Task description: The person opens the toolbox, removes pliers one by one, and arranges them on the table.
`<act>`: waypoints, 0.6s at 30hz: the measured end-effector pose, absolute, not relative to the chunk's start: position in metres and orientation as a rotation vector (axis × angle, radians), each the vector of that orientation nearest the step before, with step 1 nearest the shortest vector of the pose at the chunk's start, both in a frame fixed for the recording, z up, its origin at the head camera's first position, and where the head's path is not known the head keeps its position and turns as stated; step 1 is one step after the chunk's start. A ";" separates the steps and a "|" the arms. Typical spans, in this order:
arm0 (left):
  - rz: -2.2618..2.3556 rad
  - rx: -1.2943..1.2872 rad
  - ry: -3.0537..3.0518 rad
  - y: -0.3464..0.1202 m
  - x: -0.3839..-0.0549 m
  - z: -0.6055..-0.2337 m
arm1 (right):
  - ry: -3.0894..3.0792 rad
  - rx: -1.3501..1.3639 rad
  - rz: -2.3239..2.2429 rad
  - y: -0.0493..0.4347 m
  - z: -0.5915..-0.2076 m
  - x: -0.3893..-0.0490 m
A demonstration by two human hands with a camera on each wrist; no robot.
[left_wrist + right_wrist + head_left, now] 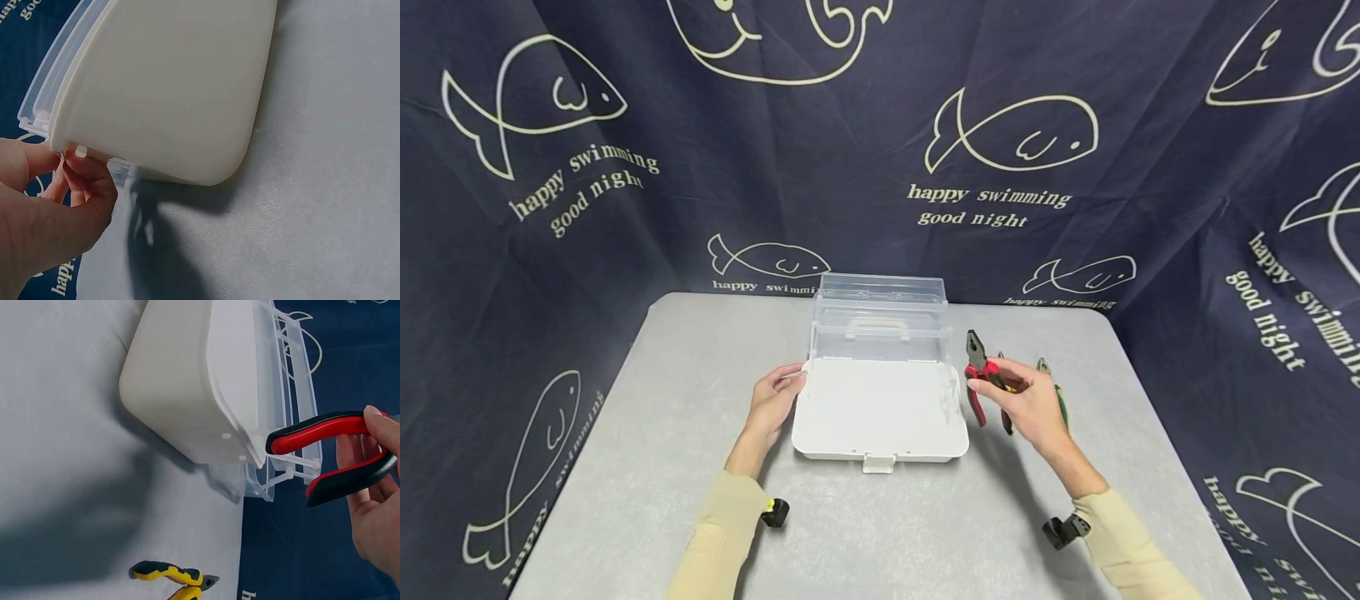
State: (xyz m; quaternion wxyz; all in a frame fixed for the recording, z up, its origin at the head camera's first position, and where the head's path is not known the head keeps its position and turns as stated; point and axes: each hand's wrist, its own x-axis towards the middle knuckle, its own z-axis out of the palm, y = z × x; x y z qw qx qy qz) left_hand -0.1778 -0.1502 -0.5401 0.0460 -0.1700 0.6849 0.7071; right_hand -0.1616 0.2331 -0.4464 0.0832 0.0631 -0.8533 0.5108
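Note:
A white plastic storage box point(880, 408) stands mid-table, its clear lid point(882, 312) raised and leaning back behind it. My left hand point(772, 404) pinches the box's left rim between thumb and fingers, as the left wrist view also shows with the hand point(59, 206) at the rim corner. Just off the box's right side, my right hand point(1026, 404) holds combination pliers point(977, 367) with red and black handles, jaws pointing up and away. Seen from the right wrist, the pliers' handles point(322, 432) are spread apart above the table.
Beneath and beside the right hand lie yellow and black pliers point(169, 571) and green-handled pliers point(1062, 407), both partly hidden in the head view. The grey table point(880, 533) is backed by a dark blue curtain point(865, 167) with fish drawings. A latch point(878, 463) sits on the box's front.

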 end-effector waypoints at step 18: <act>2.157 -0.530 2.096 -0.150 -0.179 -0.542 | -2.514 0.070 1.689 0.268 -0.472 -0.169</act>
